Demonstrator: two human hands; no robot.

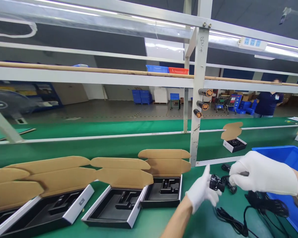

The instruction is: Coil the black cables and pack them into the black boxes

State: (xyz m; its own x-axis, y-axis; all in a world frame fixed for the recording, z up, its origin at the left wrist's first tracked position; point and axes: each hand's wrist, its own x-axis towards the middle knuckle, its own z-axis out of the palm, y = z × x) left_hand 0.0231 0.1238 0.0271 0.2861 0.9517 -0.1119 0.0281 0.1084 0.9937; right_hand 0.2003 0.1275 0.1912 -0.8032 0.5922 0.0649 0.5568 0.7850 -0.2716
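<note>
As we look down over the green-topped bench, our left hand, in a white fabric glove, is curled closed around a small black cylindrical device, with one finger raised at its 11 o'clock side. Our right hand, also white-gloved, reaches in from 3 o'clock, its fingers closed on a thin dark cable just beside the device, and the two hands nearly touch.

A coiled black cord lies on the bench at 6 o'clock from the device. A thicker black bundle of cable sits at 4 o'clock, against a bright blue plastic bin at the right edge of our view.

At 9 o'clock from our hands, three open boxes stand in a row on the bench, each with white sides, a moulded black tray and tan cardboard flaps: the nearest, the middle one and the far-left one. A fourth open box sits at 12 o'clock on a farther green surface, beyond a white rail. At 11 o'clock, a white steel upright carries three black cylinders with orange ends. Farther off at 1 o'clock stands a person in a navy top.
</note>
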